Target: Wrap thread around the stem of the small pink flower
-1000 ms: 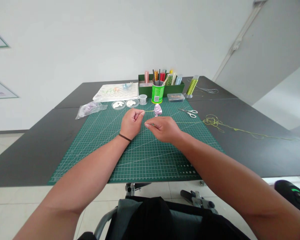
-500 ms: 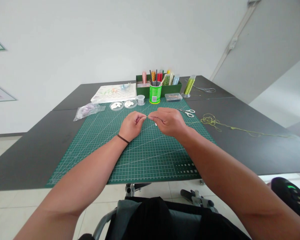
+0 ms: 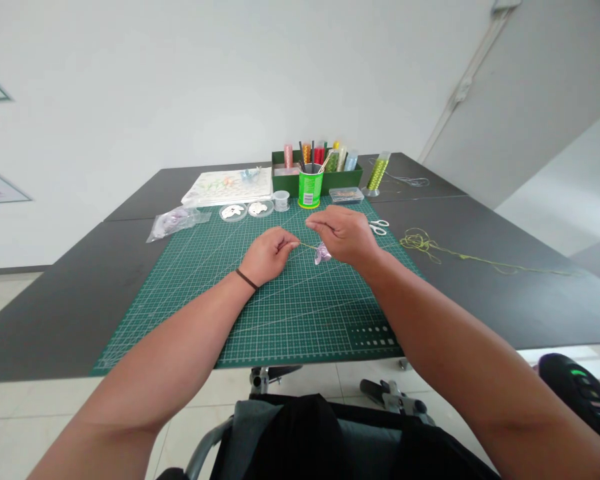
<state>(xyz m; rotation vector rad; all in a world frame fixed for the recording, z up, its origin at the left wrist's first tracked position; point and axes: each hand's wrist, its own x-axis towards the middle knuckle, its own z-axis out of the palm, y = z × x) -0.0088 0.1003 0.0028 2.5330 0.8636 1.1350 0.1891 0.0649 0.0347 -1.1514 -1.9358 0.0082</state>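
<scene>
My left hand (image 3: 271, 255), with a dark band at the wrist, is closed in a pinch on a thin yellow-green thread or stem (image 3: 307, 246). The strand runs to the right toward a small, pale purple flower-like piece (image 3: 322, 253). That piece shows just under my right hand (image 3: 344, 233), partly covered by it. My right hand's fingers are pressed together, their tips a little above and right of the left fingertips; what they hold, if anything, is too small to make out. Both hands are over the green cutting mat (image 3: 290, 313).
White-handled scissors (image 3: 379, 227) lie behind my right hand, partly hidden. Tangled yellow-green thread (image 3: 420, 241) is at the right. Toward the back stand a green can (image 3: 310, 189), a box of thread spools (image 3: 340, 179), dishes of white pieces (image 3: 233, 212), and a plastic bag (image 3: 175, 222).
My right hand has moved up and right, away from the left fingertips. The purple piece and the strand have come into view between the hands. My left hand has shifted slightly right.
</scene>
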